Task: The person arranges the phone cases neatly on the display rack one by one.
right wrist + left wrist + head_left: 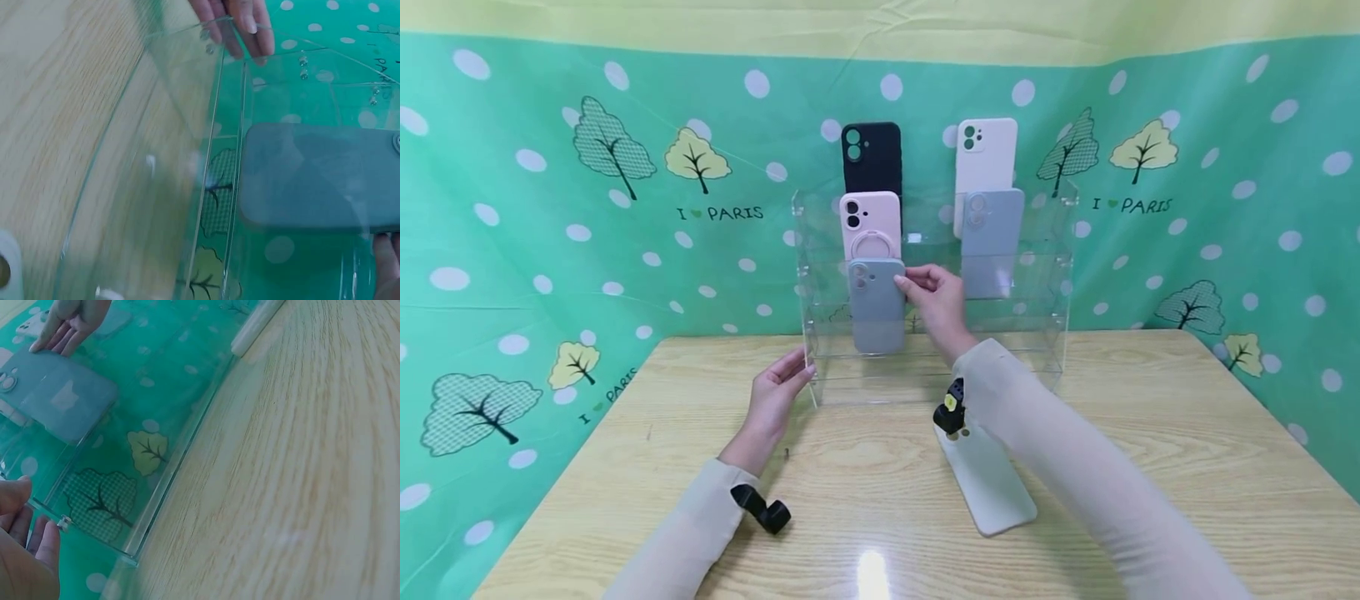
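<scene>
A clear acrylic display stand (940,367) with stepped shelves holds phone cases in two columns. My right hand (937,302) pinches the upper right edge of a grey-blue phone case (880,317), which stands low in the left column. The same case (312,178) shows through the clear panels in the right wrist view, with only fingertips at its edge. At the stand's left side, my left hand (777,392) holds the edge of the side panel; its thumb and fingers (44,540) lie on either side of that panel in the left wrist view.
Behind the held case stand a pink case with a ring (871,223) and a black case (872,158). The right column has a white case (987,158) and a light blue case (992,242). A pale case (988,483) lies on the wooden table (850,483) under the right forearm.
</scene>
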The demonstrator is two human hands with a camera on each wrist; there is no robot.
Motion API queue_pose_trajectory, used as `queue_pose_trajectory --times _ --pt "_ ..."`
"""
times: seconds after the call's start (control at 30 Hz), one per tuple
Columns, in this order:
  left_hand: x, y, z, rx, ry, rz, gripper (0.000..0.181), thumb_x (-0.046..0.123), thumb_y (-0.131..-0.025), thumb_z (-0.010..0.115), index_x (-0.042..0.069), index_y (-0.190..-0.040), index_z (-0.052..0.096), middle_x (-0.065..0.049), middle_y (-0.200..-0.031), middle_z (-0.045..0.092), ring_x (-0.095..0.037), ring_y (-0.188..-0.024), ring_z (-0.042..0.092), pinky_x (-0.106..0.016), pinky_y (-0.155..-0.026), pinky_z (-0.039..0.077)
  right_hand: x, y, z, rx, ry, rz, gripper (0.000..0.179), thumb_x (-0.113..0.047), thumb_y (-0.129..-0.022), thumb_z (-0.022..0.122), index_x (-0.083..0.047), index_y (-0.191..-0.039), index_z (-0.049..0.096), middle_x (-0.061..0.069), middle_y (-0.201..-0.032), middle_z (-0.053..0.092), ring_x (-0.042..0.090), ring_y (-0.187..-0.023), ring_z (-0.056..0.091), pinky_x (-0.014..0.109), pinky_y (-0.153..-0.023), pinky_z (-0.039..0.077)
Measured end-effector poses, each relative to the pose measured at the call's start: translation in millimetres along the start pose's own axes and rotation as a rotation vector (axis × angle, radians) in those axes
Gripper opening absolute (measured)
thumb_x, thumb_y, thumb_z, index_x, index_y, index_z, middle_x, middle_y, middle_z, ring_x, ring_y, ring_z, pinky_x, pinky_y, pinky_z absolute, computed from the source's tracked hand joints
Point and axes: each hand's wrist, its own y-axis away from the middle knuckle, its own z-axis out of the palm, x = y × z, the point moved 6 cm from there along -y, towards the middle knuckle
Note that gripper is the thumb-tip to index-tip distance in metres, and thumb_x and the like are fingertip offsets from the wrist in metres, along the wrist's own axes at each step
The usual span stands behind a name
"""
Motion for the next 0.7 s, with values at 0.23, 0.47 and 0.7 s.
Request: queue_pose_trajectory --times 0.23,0.47,0.7 --pt "0.3 -0.7 0.5 0.000 -0.007 0.002 0.046 -0.001 -0.088 0.062 0.000 -0.132 0.050 -0.018 -0.132 0.053 -0.001 -0.096 0.061 -0.018 -0.092 0.049 -8.2 0.0 -6.2 0.012 0.255 -0.056 0.023 -0.023 -0.081 0.075 -0.003 -0.091 0.072 0.010 -0.088 0.070 0.014 -0.074 0.063 0.027 -0.068 0.057" --pt "0.5 -1.3 -0.6 0.002 -0.011 0.006 0.045 0.000 -0.088 0.062 0.000 -0.131 0.049 -0.019 -0.133 0.052 -0.001 -0.096 0.060 -0.017 -0.092 0.049 -15.4 -1.0 -5.8 0.009 0.406 -0.064 0.024 -0.028 -0.080 0.076 -0.004 -0.084 0.074 0.009 -0.082 0.071 0.016 -0.072 0.062 0.024 -0.061 0.053" --pt "-1.0 -2.3 0.0 0.001 -0.013 0.005 0.045 -0.001 -0.088 0.062 -0.001 -0.131 0.049 -0.021 -0.133 0.051 0.000 -0.095 0.061 -0.017 -0.091 0.050 -14.5 -0.4 -11.8 -0.047 0.404 -0.061 0.025 -0.027 -0.081 0.075 -0.003 -0.089 0.073 0.011 -0.087 0.071 0.018 -0.078 0.061 0.025 -0.064 0.054"
